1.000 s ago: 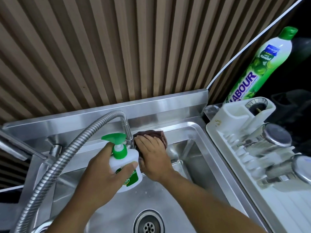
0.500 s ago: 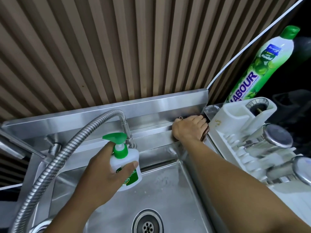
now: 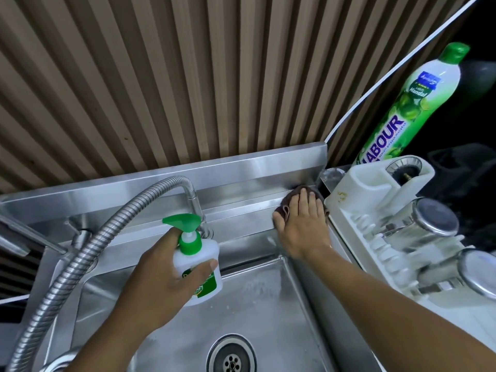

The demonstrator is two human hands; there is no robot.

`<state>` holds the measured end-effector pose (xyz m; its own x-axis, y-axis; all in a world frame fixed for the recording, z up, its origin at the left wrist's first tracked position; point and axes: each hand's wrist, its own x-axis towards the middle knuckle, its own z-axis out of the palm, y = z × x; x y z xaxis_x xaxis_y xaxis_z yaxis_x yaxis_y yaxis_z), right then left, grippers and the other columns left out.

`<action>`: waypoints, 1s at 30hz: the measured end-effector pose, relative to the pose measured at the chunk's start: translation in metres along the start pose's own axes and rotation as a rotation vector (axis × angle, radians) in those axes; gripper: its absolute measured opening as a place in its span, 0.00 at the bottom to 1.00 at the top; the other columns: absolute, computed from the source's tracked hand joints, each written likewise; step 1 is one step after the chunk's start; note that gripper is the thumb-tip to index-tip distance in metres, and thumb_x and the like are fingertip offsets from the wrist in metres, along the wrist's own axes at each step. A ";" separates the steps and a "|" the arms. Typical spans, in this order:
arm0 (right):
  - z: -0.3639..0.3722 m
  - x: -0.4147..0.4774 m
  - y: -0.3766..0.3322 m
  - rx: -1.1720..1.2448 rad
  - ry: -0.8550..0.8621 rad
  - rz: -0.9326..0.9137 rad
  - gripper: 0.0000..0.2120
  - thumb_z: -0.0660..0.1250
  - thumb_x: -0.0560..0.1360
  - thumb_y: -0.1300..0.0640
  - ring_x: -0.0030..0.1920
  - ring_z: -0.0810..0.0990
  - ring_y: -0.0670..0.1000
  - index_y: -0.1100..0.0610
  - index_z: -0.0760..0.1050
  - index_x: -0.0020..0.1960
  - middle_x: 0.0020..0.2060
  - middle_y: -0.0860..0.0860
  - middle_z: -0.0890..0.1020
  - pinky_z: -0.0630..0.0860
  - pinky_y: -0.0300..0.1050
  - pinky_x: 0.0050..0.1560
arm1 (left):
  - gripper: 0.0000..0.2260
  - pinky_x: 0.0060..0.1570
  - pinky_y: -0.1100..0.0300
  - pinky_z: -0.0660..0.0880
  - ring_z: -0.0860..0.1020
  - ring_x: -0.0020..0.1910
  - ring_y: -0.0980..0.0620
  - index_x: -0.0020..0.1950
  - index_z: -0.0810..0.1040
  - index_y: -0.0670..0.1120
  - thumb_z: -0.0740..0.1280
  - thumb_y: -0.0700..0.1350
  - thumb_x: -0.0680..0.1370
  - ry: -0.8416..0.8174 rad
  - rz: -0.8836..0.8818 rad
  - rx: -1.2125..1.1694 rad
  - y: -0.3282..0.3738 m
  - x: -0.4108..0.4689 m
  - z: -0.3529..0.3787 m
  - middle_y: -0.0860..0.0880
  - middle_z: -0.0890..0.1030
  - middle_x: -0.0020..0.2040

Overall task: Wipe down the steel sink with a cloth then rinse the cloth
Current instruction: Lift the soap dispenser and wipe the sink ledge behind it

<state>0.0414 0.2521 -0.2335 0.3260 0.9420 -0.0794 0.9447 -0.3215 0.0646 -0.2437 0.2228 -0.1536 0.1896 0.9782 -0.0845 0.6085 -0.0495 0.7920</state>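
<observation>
The steel sink (image 3: pixel 268 312) fills the lower middle of the view, with a round drain (image 3: pixel 231 357) at the bottom. My right hand (image 3: pixel 303 224) lies flat on a dark brown cloth (image 3: pixel 288 200) and presses it against the sink's back ledge at the far right corner; only the cloth's edges show around my fingers. My left hand (image 3: pixel 161 280) grips a white soap pump bottle (image 3: pixel 197 264) with a green top and holds it over the basin's left side.
A flexible steel tap hose (image 3: pixel 88 253) arches over the left of the sink. A white dish rack (image 3: pixel 383 229) with steel lidded cups stands right of the sink. A green dish-soap bottle (image 3: pixel 418 100) leans behind it. Ribbed brown wall panels rise behind.
My right hand swept the cloth from beside the tap along the back ledge to the right corner. The hand now lies flatter there. The left hand kept the soap bottle nearly still.
</observation>
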 end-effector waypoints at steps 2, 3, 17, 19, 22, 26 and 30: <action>0.009 -0.010 0.011 0.015 0.027 -0.099 0.35 0.43 0.83 0.41 0.80 0.52 0.61 0.64 0.52 0.80 0.79 0.62 0.56 0.44 0.55 0.79 | 0.16 0.48 0.53 0.79 0.80 0.45 0.59 0.52 0.76 0.57 0.78 0.54 0.69 0.004 0.010 0.001 0.002 0.000 0.002 0.64 0.82 0.45; 0.013 -0.015 0.016 0.009 0.053 -0.132 0.34 0.44 0.83 0.42 0.79 0.56 0.62 0.65 0.56 0.79 0.78 0.63 0.61 0.48 0.55 0.79 | 0.16 0.47 0.54 0.78 0.80 0.45 0.59 0.52 0.76 0.57 0.78 0.54 0.69 0.009 0.018 0.000 0.001 0.000 0.002 0.64 0.82 0.44; 0.001 -0.008 0.021 0.038 -0.037 -0.137 0.34 0.40 0.80 0.44 0.80 0.53 0.59 0.62 0.53 0.80 0.79 0.58 0.58 0.47 0.54 0.79 | 0.15 0.41 0.66 0.71 0.78 0.44 0.57 0.49 0.74 0.58 0.78 0.54 0.70 0.089 0.180 -0.122 0.040 0.023 0.039 0.60 0.79 0.45; 0.001 -0.017 0.030 0.030 -0.037 -0.167 0.39 0.35 0.74 0.43 0.79 0.55 0.58 0.61 0.56 0.79 0.79 0.57 0.60 0.48 0.54 0.79 | 0.16 0.44 0.58 0.73 0.77 0.45 0.52 0.51 0.74 0.58 0.78 0.54 0.70 0.098 0.198 -0.154 0.048 0.034 0.046 0.60 0.79 0.45; 0.009 -0.048 0.046 0.048 0.032 -0.197 0.35 0.42 0.77 0.45 0.75 0.66 0.60 0.63 0.66 0.75 0.74 0.59 0.70 0.58 0.56 0.76 | 0.17 0.49 0.55 0.77 0.78 0.47 0.51 0.54 0.75 0.58 0.79 0.54 0.70 0.090 0.224 -0.212 0.056 0.056 0.061 0.61 0.79 0.47; 0.012 -0.093 0.062 0.032 0.047 -0.182 0.30 0.49 0.78 0.48 0.69 0.74 0.62 0.65 0.72 0.71 0.68 0.61 0.76 0.70 0.60 0.69 | 0.18 0.51 0.53 0.78 0.79 0.46 0.54 0.55 0.75 0.58 0.78 0.53 0.70 0.037 0.256 -0.239 0.063 0.081 0.087 0.59 0.80 0.47; 0.012 -0.096 0.062 0.024 -0.014 -0.167 0.32 0.45 0.79 0.47 0.72 0.70 0.63 0.65 0.69 0.73 0.71 0.62 0.73 0.68 0.60 0.71 | 0.17 0.51 0.56 0.78 0.79 0.47 0.51 0.55 0.75 0.54 0.78 0.50 0.71 -0.010 0.270 -0.205 0.068 0.101 0.104 0.56 0.80 0.48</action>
<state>0.0688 0.1405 -0.2333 0.1643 0.9812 -0.1012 0.9864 -0.1626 0.0254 -0.1032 0.2971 -0.1708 0.3310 0.9332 0.1397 0.3681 -0.2640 0.8915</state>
